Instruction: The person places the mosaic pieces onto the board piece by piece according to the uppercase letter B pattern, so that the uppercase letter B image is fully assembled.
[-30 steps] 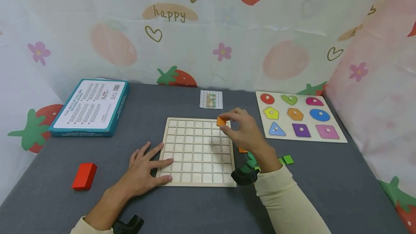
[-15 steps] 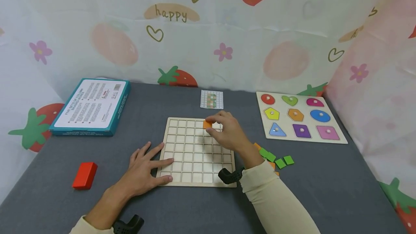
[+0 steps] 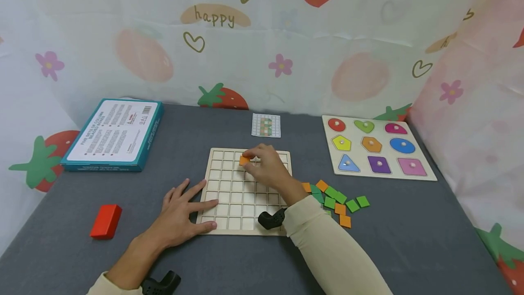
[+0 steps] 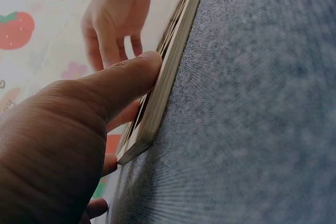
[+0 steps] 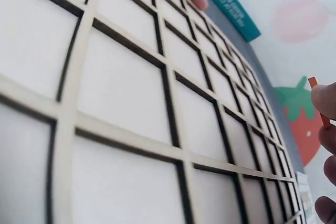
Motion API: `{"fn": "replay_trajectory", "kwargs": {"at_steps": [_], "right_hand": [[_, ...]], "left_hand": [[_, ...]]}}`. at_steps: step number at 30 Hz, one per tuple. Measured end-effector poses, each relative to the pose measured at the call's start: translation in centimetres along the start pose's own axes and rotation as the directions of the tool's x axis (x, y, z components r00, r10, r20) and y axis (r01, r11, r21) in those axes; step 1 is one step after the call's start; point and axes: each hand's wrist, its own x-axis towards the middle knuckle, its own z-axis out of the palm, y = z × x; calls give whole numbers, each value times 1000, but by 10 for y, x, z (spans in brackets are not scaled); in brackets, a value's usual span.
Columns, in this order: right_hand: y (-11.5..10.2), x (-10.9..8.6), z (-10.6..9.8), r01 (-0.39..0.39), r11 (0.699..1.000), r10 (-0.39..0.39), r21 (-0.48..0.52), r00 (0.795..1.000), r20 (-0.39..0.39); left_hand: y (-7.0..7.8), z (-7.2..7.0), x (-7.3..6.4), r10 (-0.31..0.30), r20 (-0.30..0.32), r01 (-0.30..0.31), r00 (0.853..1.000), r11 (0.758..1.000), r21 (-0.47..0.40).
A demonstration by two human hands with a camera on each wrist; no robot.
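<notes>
A wooden grid board (image 3: 225,232) with white square cells lies on the grey tabletop. My left hand (image 3: 180,215) rests on its left side, fingers spread and straight; in the left wrist view the thumb (image 4: 131,77) touches the board's edge. My right hand (image 3: 268,167) pinches an orange square tile (image 3: 244,160) between thumb and fingers above the upper rows of the board. The right wrist view shows that tile edge-on (image 5: 319,100), apart from the grid. Several loose orange tiles (image 3: 345,221) and green tiles (image 3: 362,201) lie to the right of the board, partly hidden by the right forearm.
A small patterned card (image 3: 266,125) lies behind the board. A teal-edged box (image 3: 112,133) stands at the back left, and a red block (image 3: 106,222) sits at the left. A shape puzzle board (image 3: 385,167) with knobbed pieces lies at the back right.
My right hand has moved left across the top of the board with the orange tile pinched in it, uncovering more loose tiles at the right. The left hand has stayed in place.
</notes>
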Motion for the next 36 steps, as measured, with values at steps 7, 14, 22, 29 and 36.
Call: {"fn": "replay_trajectory", "kwargs": {"at_steps": [7,14,22,29,36], "right_hand": [[3,8,14,-59,997,61,-43,997,46],[8,14,21,-57,992,63,-117,997,48],[5,17,23,-79,978,96,-195,992,79],[3,19,22,-91,971,113,-222,989,91],[1,17,19,-73,979,94,-190,990,106]], "left_hand": [[1,-1,0,9,-4,-9,1000,1000,-4],[0,-1,1,13,-8,-13,1000,1000,-1],[0,0,-1,26,-27,-26,999,1000,-4],[0,-1,0,20,-22,-20,1000,1000,-3],[1,-1,-1,21,-26,-21,999,1000,-3]]}}
